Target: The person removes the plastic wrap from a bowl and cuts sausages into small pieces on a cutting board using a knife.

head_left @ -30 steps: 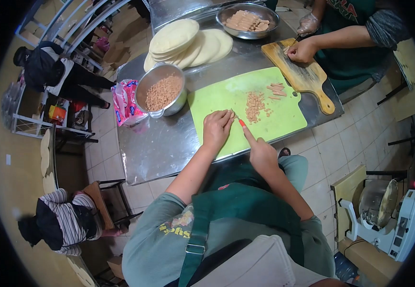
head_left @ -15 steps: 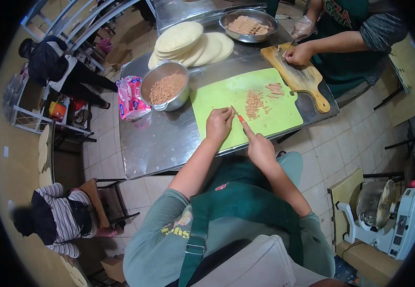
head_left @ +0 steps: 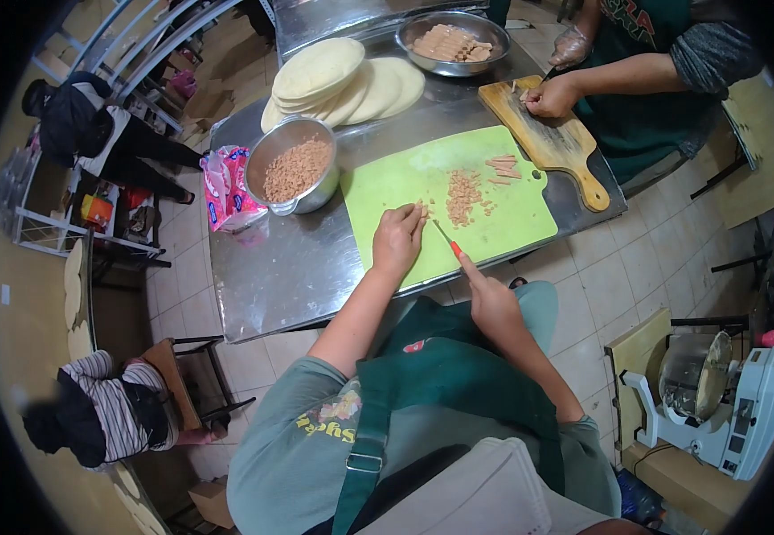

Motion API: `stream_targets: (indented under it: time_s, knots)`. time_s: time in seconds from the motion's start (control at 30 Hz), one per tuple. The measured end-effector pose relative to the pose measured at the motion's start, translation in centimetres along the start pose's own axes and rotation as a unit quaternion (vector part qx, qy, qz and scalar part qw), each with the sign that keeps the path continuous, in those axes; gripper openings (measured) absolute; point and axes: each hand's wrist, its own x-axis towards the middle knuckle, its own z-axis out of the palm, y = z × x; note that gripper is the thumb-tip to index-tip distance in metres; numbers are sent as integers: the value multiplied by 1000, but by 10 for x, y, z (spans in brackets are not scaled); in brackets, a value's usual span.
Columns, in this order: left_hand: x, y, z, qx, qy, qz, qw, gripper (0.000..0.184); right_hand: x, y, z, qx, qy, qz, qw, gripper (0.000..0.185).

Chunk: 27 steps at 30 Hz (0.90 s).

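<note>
My left hand (head_left: 397, 237) rests on the green cutting board (head_left: 387, 178), its fingertips pressed together on a small bit of sausage. In my right hand (head_left: 494, 303) is a knife (head_left: 454, 245) with a red handle, its blade just right of my left fingertips and a little apart from them. Farther right on the board lie a heap of chopped sausage (head_left: 463, 196) and several uncut sticks (head_left: 503, 167). A metal pot (head_left: 315, 192) full of chopped pieces stands left of the board, beside a pink and white packet (head_left: 228, 192).
Behind the pot are stacked flatbreads (head_left: 320, 69) and a steel bowl (head_left: 413, 58) of sausages. At the right, a co-worker's hands (head_left: 554, 94) work over a wooden board (head_left: 574, 152). Two other people are at the left. A white machine (head_left: 743, 415) stands at the lower right.
The knife has moved away from my left fingertips, down and to the right. My left hand stays at nearly the same place on the board. The whole view has shifted slightly.
</note>
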Motion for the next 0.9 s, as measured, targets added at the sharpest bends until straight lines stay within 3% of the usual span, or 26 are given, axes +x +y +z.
stream_targets:
  time_s: [0.17,0.23,0.47,0.53,0.67,0.83,0.9]
  knots:
    - [-4,-4,2,14,4,17,1000,19,24,-3,0,81,40,1,996,50]
    - [-4,-6,3,17,5,16,1000,18,35,-9,-1,17,-13,18,1000,51]
    - [-3,-5,2,6,-2,4,1000,16,40,-12,11,-28,-53,14,998,54]
    - [-1,-4,1,6,1,-2,1000,16,22,-6,11,3,-6,-3,1000,53]
    - [-2,-3,-2,-5,7,5,1000,16,1,-8,-6,6,-15,10,1000,52]
    - [-5,-4,1,2,16,13,1000,17,16,-10,-9,123,20,7,992,51]
    - [-4,-7,2,12,16,18,1000,16,29,-12,-2,104,11,7,994,51]
